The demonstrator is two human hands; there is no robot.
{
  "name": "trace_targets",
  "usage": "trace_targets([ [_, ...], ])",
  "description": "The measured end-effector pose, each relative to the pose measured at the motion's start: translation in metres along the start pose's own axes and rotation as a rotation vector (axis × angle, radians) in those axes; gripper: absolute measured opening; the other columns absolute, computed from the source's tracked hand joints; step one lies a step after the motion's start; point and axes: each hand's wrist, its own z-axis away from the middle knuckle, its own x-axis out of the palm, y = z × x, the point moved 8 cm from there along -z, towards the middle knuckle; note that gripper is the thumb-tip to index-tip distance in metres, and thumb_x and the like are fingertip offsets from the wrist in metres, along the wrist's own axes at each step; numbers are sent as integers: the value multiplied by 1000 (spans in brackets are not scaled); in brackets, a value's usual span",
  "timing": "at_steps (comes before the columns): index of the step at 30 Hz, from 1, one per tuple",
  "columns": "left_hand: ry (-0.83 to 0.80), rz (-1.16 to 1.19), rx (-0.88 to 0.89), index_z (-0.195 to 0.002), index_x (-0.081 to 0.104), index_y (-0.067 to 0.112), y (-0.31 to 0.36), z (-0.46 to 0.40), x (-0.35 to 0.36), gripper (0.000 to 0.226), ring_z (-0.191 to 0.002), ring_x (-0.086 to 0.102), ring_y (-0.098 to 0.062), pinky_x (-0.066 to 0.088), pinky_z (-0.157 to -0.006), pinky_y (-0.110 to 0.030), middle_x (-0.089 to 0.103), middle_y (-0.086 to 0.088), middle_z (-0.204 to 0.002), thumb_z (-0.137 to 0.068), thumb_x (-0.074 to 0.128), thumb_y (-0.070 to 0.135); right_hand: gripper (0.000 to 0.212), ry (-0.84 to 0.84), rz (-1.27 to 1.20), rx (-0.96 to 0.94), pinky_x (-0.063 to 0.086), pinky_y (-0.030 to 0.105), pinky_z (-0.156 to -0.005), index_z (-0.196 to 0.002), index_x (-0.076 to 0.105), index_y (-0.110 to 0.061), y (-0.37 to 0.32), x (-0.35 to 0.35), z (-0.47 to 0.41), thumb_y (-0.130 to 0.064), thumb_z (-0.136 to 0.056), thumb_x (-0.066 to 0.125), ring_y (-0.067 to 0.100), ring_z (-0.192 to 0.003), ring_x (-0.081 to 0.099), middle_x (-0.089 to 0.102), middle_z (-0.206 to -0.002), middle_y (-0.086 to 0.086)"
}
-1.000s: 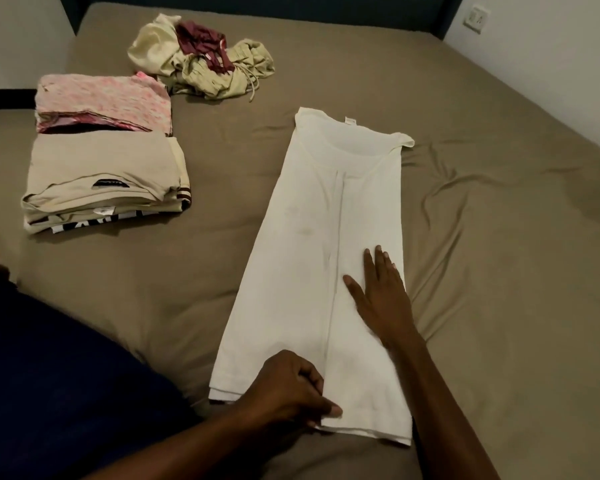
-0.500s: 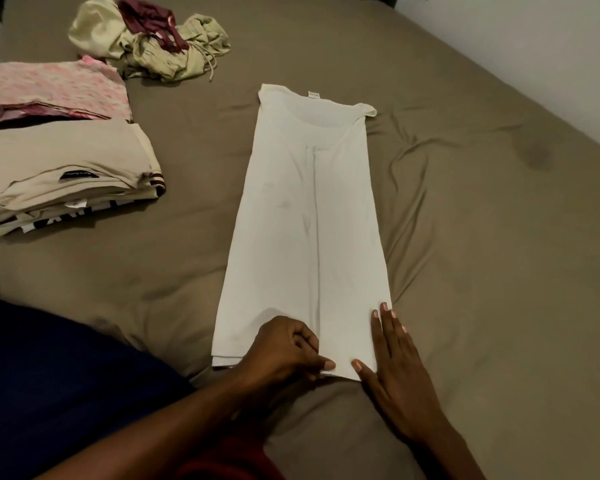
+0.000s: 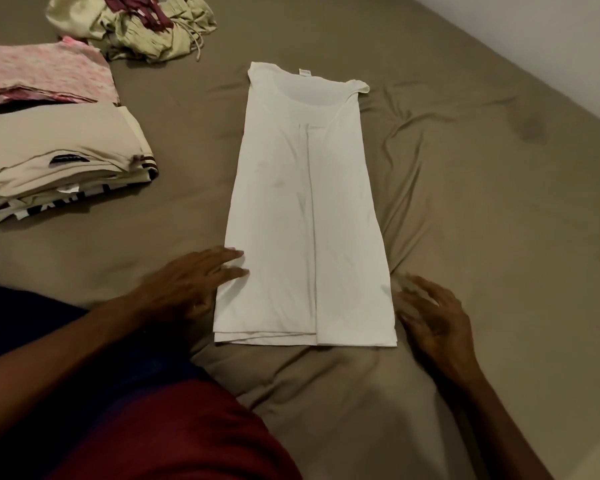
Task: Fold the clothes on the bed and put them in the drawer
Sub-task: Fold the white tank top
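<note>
At the far left, a folded stack of beige and pink garments is lying on the bed, and behind it an unfolded heap of green and maroon clothes is waiting, well apart from both hands.

The left hand is resting with straight, relaxed fingers on the left edge of the white shirt, near its hem, gripping nothing. The fingertips are lying on the cloth while the palm is sitting on the bed just beside it.

The shirt is lying flat in the middle of the bed, already narrowed into a long strip with both sides folded in to meet along a centre seam. Its long axis is running straight away from the person, with the hem nearest and the neckline and label farthest.

The right hand is hovering or resting just beside the shirt's right edge at the hem corner, fingers spread and released; whether it is touching the cloth I cannot tell, as it is blurred.

Both hands are flanking the near end about equally, so the next fold is probably going to carry the hem away toward the collar.
</note>
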Motion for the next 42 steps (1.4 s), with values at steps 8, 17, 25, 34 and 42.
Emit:
trace_targets([
  [8,47,8,231,-146,56,22,4,-11,16,49,-148,39,-27,32,-118,-44,43,-10,-159,-103,49,45,29,-374,-218,-176,20,31,-126,-117,79,-22,3,40,-35,-17,-89,74,21,-157,24,40,-164,3],
  [17,321,1139,-616,-90,74,0,-95,-85,-36,42,-76,67,-24,50,-69,-42,74,-16,-85,-97,57,38,21,-258,-951,467,61,34,-83,-109,80,-9,-12,64,-183,-6,-99,62,22,-96,76,78,-107,13],
  [25,174,1613,-1107,-109,73,-2,-140,-112,16,37,-89,76,-26,60,-79,-34,77,-16,-107,-87,80,27,34,-110,-976,801,58,31,-75,-117,75,-7,42,121,-223,-34,-96,69,27,-95,76,78,-108,12],
  [34,140,1626,-991,-115,71,-1,-141,-102,24,21,-84,76,-18,59,-65,-25,78,-12,-103,-98,64,9,22,81,-797,721,53,45,-77,-94,76,1,49,103,-198,-20,-97,69,31,-83,71,76,-101,23],
  [42,62,1630,-999,-114,67,-11,-145,-47,7,41,-95,66,-36,53,-86,-45,73,-27,-109,-88,77,20,29,149,-879,706,49,42,-75,-97,73,0,16,110,-118,-28,-94,67,31,-86,64,71,-104,32],
])
